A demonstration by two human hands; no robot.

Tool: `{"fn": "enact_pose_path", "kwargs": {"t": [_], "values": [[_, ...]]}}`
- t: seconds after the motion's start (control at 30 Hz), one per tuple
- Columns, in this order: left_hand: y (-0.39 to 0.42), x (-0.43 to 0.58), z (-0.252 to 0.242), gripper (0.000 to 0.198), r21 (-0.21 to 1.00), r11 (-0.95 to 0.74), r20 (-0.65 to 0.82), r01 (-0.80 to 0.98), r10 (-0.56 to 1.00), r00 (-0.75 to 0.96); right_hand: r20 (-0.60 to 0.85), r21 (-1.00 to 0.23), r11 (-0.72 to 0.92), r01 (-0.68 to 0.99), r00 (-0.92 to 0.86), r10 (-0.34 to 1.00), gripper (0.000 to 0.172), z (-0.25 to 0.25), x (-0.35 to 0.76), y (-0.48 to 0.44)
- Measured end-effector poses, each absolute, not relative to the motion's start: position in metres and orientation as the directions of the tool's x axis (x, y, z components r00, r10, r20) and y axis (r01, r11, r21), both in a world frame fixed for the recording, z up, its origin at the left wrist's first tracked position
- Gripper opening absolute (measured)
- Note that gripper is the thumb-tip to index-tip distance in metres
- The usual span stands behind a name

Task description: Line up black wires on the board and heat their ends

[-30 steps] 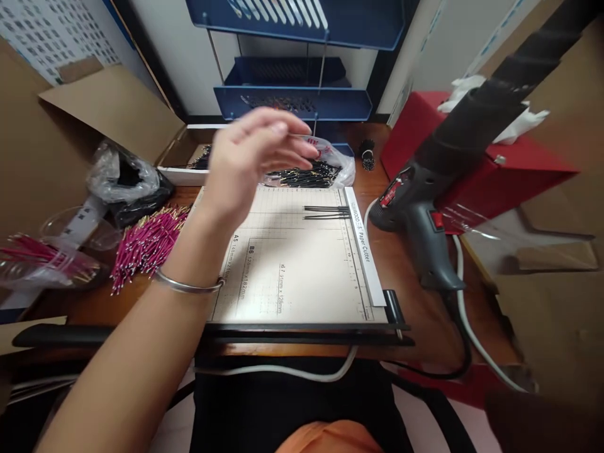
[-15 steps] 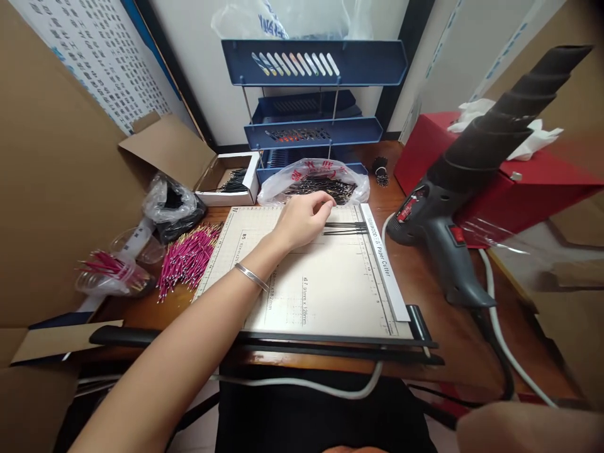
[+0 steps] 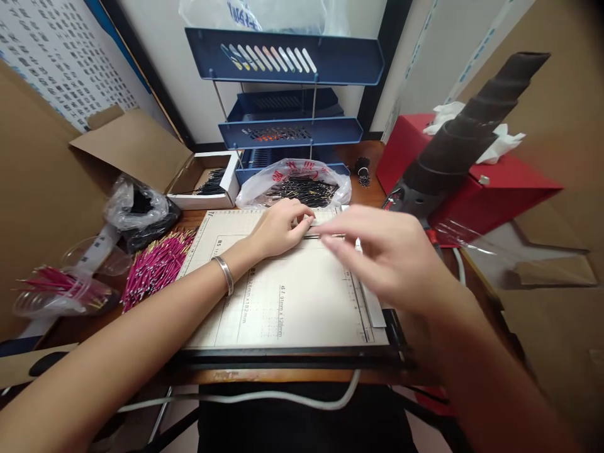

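Note:
My left hand (image 3: 282, 229), with a silver bangle on its wrist, rests curled on the cream board of a paper cutter (image 3: 302, 302). Its thumb and fingertips come together at the near ends of a few thin black strips (image 3: 312, 237); whether they grip one is hidden. From the right, my right hand (image 3: 389, 255) reaches over the cutter's white edge strip, fingers stretched out and smeared by motion. No object shows in it, and its fingertips hover close to the black strips, covering most of them.
Behind the cutter lies a plastic bag (image 3: 302, 182) of black pins, beside an open white box (image 3: 202, 198). Magenta pins (image 3: 153, 267) are piled at the left near a plastic cup (image 3: 80, 296). A heat gun (image 3: 438, 163) and a red box (image 3: 514, 182) stand right.
My right hand has come in from the lower right to the black strips. My left hand stays at the strips, now lower on the board. The view has shifted to the right.

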State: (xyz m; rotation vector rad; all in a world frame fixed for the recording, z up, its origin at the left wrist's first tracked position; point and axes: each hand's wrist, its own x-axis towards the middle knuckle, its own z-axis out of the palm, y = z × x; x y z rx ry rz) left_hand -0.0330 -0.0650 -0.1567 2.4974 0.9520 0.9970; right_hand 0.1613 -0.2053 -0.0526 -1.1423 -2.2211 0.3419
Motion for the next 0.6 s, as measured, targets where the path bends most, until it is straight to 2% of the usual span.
{"fn": "enact_pose_path", "kwargs": {"t": [0.13,0.23,0.33,0.47,0.53,0.6], "values": [[-0.057,-0.023,-0.161,0.028,0.425,-0.793,0.560,0.437,0.609,0.562,0.425,-0.546,0.367,0.753,-0.129,0.896,0.037,-0.088,0.179,-0.142],[-0.053,-0.017,-0.162,0.027,0.413,-0.807,0.566,0.422,0.591,0.575,0.407,-0.585,0.222,0.780,0.046,0.912,0.040,-0.123,0.189,-0.122],[-0.054,-0.016,-0.163,0.030,0.385,-0.827,0.561,0.410,0.562,0.608,0.405,-0.628,0.221,0.746,0.071,0.911,0.049,-0.148,0.188,-0.118],[-0.059,-0.019,-0.163,0.035,0.317,-0.856,0.540,0.408,0.517,0.664,0.259,-0.791,0.186,0.583,0.043,0.965,0.055,-0.151,0.186,-0.125],[-0.061,-0.020,-0.163,0.037,0.309,-0.856,0.525,0.415,0.517,0.676,0.310,-0.810,0.247,0.531,0.031,0.950,0.052,-0.137,0.188,-0.134],[-0.062,-0.022,-0.162,0.039,0.311,-0.850,0.513,0.424,0.526,0.678,0.437,-0.747,0.344,0.569,0.031,0.899,0.050,-0.119,0.192,-0.146]]}}
